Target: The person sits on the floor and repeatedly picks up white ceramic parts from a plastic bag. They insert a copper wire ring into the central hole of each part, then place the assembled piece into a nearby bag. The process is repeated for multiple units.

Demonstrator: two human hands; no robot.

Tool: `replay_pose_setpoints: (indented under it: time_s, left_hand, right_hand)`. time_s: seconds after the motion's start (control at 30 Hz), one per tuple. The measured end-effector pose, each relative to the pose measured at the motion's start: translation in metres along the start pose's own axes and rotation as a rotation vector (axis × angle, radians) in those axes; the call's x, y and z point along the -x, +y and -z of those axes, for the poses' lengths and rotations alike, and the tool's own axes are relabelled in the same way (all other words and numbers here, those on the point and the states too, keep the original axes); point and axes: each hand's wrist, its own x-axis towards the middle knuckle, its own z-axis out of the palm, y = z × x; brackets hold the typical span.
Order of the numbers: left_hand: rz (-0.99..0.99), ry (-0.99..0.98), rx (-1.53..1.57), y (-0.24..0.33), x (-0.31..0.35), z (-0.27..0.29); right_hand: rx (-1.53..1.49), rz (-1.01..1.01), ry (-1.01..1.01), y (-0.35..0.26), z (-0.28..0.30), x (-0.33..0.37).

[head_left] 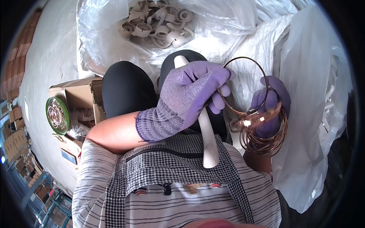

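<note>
My left hand (186,91), in a purple glove, is closed around a long, curved white part (208,142) that looks like a plastic handle. Its lower end hangs over my checked apron. Between the thumb and fingers of the same hand is one thin copper-coloured ring (243,57), which stands upright. To the right, my gloved right hand (280,87) is closed on a bundle of copper-coloured rings (264,146). The single ring's lower edge meets or overlaps the bundle; I cannot tell whether it is separate from it. Part of the right palm is hidden behind the rings.
Beyond my knees, a plastic-lined container (102,57) holds many off-white curved parts (159,28). A clear plastic bag (304,114) with white parts stands at right. On the left are a cardboard box (80,89) and a green-rimmed round dish (67,114) with shiny rings.
</note>
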Motion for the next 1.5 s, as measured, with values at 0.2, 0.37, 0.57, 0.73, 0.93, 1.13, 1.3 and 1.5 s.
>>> replay_pose_setpoints:
  time_s: [0.2,0.37,0.57,0.73,0.93,1.13,1.3,1.5]
  left_hand:
    - [0.028,-0.109,0.058,0.001,-0.006,0.0]
    - [-0.014,-0.108,-0.09,0.018,0.006,-0.012]
    - [-0.083,-0.008,-0.263,0.043,0.021,-0.008]
    - [-0.059,0.071,-0.111,0.04,0.027,0.003]
    - [0.025,0.071,0.028,0.034,0.026,0.01]
    - [0.036,0.061,0.079,0.02,0.018,0.021]
    - [-0.011,0.128,0.007,0.024,0.026,0.037]
    - [0.039,0.154,0.018,0.023,0.042,0.039]
  right_hand:
    - [-0.502,-0.053,-0.133,0.004,0.008,0.0]
    - [-0.257,0.024,0.112,-0.031,-0.026,-0.014]
    - [-0.759,0.061,-0.16,-0.015,-0.024,-0.029]
    - [-1.069,0.028,-0.595,0.005,-0.017,-0.035]
    - [-1.113,-0.076,-0.728,0.004,-0.036,-0.032]
    - [-1.215,-0.131,-0.659,0.01,-0.049,-0.029]
    - [-1.286,-0.325,-0.321,-0.001,-0.061,-0.024]
    - [-1.228,-0.331,-0.25,-0.01,-0.069,-0.01]
